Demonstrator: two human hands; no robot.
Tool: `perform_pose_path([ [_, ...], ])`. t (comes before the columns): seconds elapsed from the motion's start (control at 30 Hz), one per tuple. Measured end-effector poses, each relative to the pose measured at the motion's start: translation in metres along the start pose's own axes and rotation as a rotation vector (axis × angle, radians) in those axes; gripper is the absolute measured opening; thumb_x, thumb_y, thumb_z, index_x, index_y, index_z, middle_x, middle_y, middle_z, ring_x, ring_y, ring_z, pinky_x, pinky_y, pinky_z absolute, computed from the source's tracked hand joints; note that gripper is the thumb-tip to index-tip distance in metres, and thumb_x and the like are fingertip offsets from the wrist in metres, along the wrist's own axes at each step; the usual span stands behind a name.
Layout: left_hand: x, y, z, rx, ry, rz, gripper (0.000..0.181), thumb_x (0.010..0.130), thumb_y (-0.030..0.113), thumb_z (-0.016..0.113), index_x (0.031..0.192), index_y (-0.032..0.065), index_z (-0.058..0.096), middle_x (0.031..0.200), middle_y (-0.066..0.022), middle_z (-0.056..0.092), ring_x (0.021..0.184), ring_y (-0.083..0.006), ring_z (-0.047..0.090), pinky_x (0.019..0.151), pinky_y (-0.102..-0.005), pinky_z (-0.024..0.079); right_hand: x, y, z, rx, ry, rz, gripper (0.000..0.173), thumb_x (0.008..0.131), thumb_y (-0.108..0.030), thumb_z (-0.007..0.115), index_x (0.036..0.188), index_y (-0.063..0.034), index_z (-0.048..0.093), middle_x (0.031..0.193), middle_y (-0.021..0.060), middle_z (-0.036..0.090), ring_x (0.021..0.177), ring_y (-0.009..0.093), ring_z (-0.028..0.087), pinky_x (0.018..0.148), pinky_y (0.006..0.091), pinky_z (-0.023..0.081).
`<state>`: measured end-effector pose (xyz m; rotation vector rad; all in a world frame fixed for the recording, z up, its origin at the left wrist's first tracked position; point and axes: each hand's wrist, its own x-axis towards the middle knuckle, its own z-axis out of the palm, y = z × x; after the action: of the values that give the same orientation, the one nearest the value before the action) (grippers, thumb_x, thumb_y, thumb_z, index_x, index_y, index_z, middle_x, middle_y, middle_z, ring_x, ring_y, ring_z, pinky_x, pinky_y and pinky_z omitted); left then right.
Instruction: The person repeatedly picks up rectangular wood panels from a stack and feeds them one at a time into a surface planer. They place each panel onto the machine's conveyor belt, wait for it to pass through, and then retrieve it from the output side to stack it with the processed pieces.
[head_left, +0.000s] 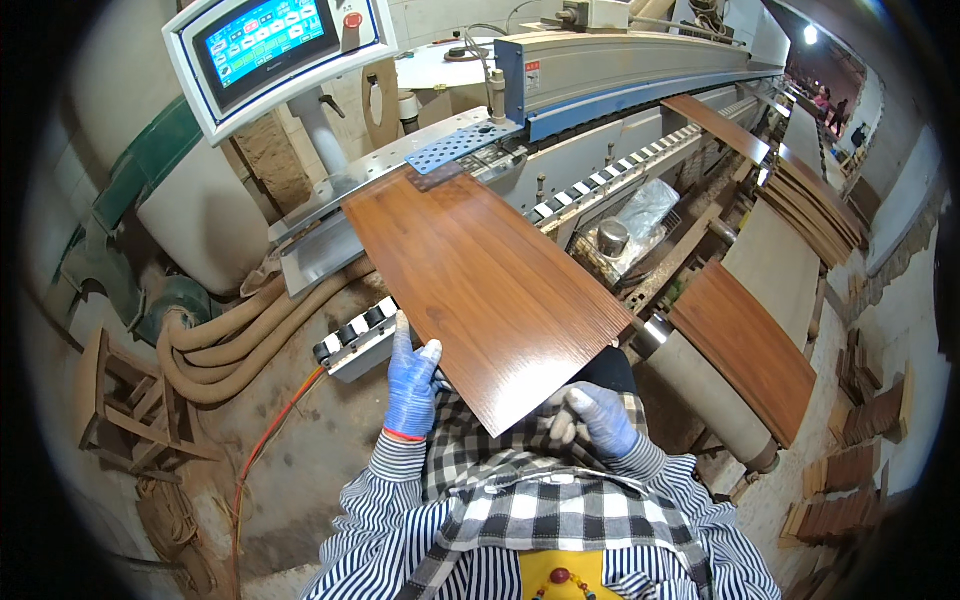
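A wood-grain board (487, 277) lies in front of me, its far end at the infeed of a blue and grey panel-processing machine (637, 75). My left hand (411, 382), in a blue-coated glove, is at the board's left edge with its index finger extended along it; whether it grips the board is unclear. Just below the near right edge, my right hand (596, 420) is gloved too, fingers curled, in front of the checked apron. No object shows in it. A perforated blue plate (450, 148) sits by the board's far end.
A touchscreen panel (266, 45) stands at upper left. Roller rails (360, 337) flank the board. On the right, another wood-grain board (742, 352) rests on a conveyor roller (712, 405), with stacked boards (810, 202) beyond. Ribbed hoses (217, 375) and a wooden stool (135, 405) are at left.
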<state>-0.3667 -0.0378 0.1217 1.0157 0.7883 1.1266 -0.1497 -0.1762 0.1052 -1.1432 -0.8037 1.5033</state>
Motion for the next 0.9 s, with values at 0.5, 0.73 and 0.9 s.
perform_pose_path([
  [0.5,0.011,0.000,0.014,0.018,-0.086,-0.047,0.067,0.090,0.012,0.048,0.143,0.0113,0.008,0.101,-0.0089,0.057,0.062,-0.0070,0.056,0.050,-0.0193,0.049,-0.016,0.091,-0.082,-0.318,0.304,-0.012,0.030,0.094,-0.026,0.043,0.095,0.0014,0.056,0.067,0.0100,0.063,0.052,0.010,0.055,0.050,0.0197,0.043],
  [0.73,0.032,-0.015,0.046,0.001,-0.118,-0.038,0.062,0.090,0.011,0.048,0.142,0.0133,0.015,0.101,-0.0062,0.054,0.059,-0.0054,0.055,0.048,-0.0175,0.049,-0.022,0.088,-0.087,-0.174,0.295,0.018,0.034,0.094,-0.030,0.044,0.098,0.0022,0.056,0.068,0.0115,0.063,0.053,0.012,0.056,0.050,0.0199,0.044],
  [0.9,0.049,-0.025,0.075,-0.035,-0.149,-0.060,0.059,0.091,0.007,0.043,0.142,0.0153,0.014,0.096,-0.0069,0.055,0.056,-0.0073,0.054,0.047,-0.0201,0.049,-0.029,0.074,-0.089,-0.092,0.353,-0.008,0.037,0.093,-0.033,0.046,0.096,0.0031,0.057,0.068,0.0118,0.063,0.053,0.012,0.056,0.051,0.0214,0.045],
])
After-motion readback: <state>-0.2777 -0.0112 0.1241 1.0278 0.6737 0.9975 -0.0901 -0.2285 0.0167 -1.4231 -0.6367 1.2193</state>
